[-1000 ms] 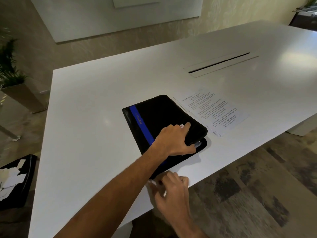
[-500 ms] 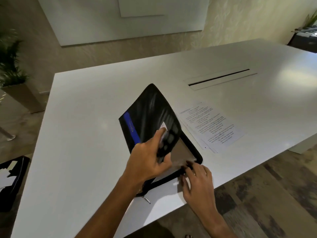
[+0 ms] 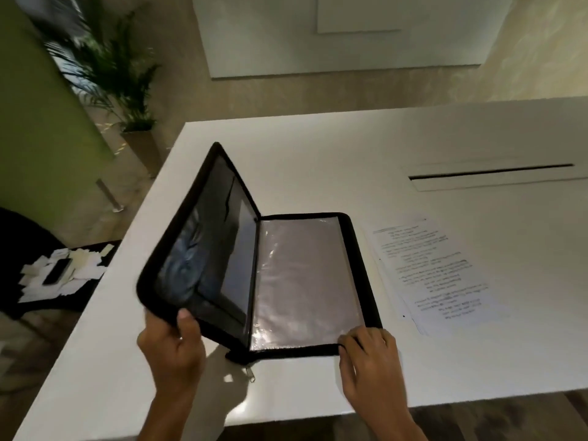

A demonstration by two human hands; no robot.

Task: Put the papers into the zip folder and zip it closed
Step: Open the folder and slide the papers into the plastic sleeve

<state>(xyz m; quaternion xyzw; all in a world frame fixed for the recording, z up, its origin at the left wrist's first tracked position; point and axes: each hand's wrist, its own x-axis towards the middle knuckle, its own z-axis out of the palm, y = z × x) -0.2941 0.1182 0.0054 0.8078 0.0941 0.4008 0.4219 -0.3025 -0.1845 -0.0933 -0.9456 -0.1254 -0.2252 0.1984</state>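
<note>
The black zip folder (image 3: 356, 249) lies open near the table's front edge, its right half flat with a clear plastic sleeve (image 3: 305, 281) inside. Its left cover (image 3: 203, 249) is lifted at an angle. My left hand (image 3: 173, 342) grips the near corner of that raised cover. My right hand (image 3: 369, 354) presses on the folder's front right corner. The zip pull (image 3: 250, 374) hangs off the near edge by the spine. A small stack of printed papers (image 3: 432, 275) rests on the table just right of the folder, untouched.
The white table (image 3: 318, 160) has a long cable slot (image 3: 490, 173) at the back right. To the left, below the table, a dark chair holds white paper scraps (image 3: 63, 275) and a phone. A potted plant (image 3: 124, 78) stands at the far left.
The folder went from closed to fully opened: my left hand swung the cover up and leftward. My right hand moved onto the front right corner. The view shifted left.
</note>
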